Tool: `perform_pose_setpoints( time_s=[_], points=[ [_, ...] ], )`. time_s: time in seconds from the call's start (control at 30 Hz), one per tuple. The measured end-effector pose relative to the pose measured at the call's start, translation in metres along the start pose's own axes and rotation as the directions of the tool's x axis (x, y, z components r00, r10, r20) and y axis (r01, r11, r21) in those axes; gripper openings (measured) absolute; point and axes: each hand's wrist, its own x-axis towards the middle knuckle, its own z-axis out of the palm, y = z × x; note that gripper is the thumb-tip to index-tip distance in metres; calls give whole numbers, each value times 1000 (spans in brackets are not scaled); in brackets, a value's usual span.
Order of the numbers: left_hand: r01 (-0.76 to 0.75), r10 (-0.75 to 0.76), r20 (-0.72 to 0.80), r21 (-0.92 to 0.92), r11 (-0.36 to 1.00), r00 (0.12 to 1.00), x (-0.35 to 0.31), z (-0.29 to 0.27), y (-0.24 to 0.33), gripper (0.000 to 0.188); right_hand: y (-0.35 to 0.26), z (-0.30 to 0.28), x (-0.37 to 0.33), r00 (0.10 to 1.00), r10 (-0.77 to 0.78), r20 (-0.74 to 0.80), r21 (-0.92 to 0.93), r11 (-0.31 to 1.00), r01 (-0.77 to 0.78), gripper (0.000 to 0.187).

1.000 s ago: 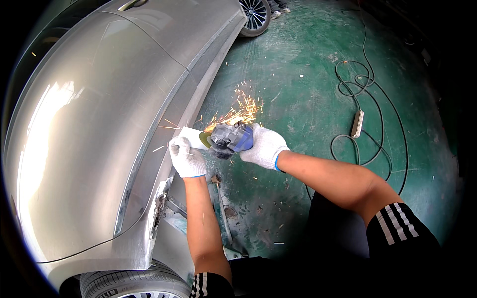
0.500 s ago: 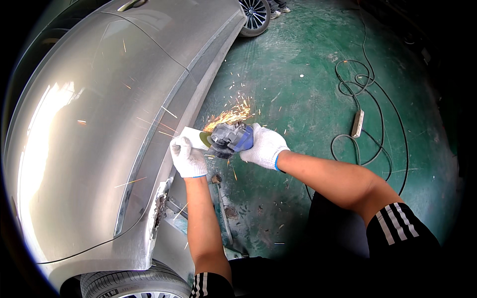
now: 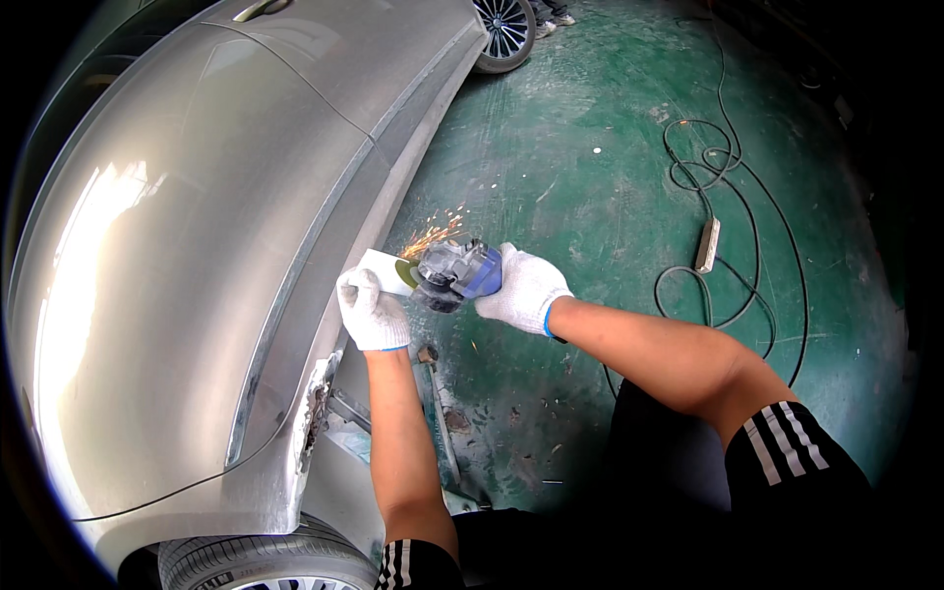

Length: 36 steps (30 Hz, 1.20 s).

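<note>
My right hand (image 3: 526, 288), in a white glove, grips a blue and grey angle grinder (image 3: 454, 274). Its disc touches a small pale metal piece (image 3: 379, 269) at the car's lower side edge, and sparks (image 3: 433, 234) fly up from the contact. My left hand (image 3: 370, 310), also gloved, holds that metal piece from below, right beside the disc. The silver car body (image 3: 187, 246) fills the left of the view, with a torn, rusty spot (image 3: 317, 405) low on its panel below my left hand.
A black cable (image 3: 733, 211) loops over the green floor (image 3: 590, 147) at right, with a white power strip (image 3: 707, 245) on it. A tyre (image 3: 256, 562) shows at the bottom left and another wheel (image 3: 503, 28) at the top. A long tool (image 3: 440, 423) lies by my knees.
The spark spray has shrunk and now shoots up and right in a narrow burst. Both hands and the grinder stay at the same spot on the car's edge.
</note>
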Motion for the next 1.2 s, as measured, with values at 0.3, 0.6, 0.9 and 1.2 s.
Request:
perform_pose_setpoints(
  time_s=[0.3, 0.6, 0.9, 1.2],
  points=[
    [23, -25, 63, 29, 999, 998, 2, -12, -3, 11, -1, 0, -2, 1000, -15, -15, 29, 999, 15, 56],
    [4, -5, 73, 11, 1000, 997, 1, -10, -3, 13, -1, -1, -4, 999, -36, -38, 33, 999, 37, 53],
    [11, -13, 50, 34, 999, 999, -2, -10, -7, 12, -5, -5, -7, 1000, -28, -9, 63, 998, 29, 57],
    [74, -78, 69, 49, 996, 995, -3, -7, -6, 9, -2, -2, -4, 999, -30, -34, 40, 999, 31, 58]
  ],
)
